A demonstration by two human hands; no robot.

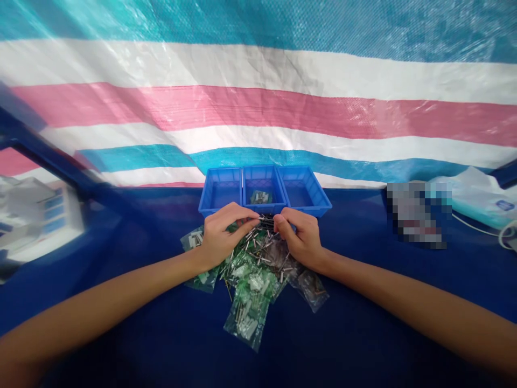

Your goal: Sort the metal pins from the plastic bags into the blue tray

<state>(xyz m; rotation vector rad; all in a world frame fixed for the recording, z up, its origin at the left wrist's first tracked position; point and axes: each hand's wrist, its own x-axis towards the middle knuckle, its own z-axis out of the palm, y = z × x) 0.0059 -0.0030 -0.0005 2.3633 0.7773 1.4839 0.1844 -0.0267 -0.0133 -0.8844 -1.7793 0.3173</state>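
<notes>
My left hand (224, 233) is closed in a pinch at one end of a few thin metal rods (266, 219). My right hand (301, 235) is closed at their other end, so the rods lie level between the two hands. Just below is a heap of loose metal pins (258, 245) on and among small clear plastic bags. One bag (247, 318) with white pieces and pins in it lies nearest me. Another bag (313, 288) with brownish contents lies at the right of the heap. Part of the heap is hidden by my hands.
Beyond my hands stand three blue bins side by side: a left bin (221, 207), a middle bin (264, 207) with a small bag (260, 197) inside, and a right bin (310, 207). White plastic packaging (470, 199) lies at the right, near a blurred-out object (418, 215). A white box (60, 215) stands left.
</notes>
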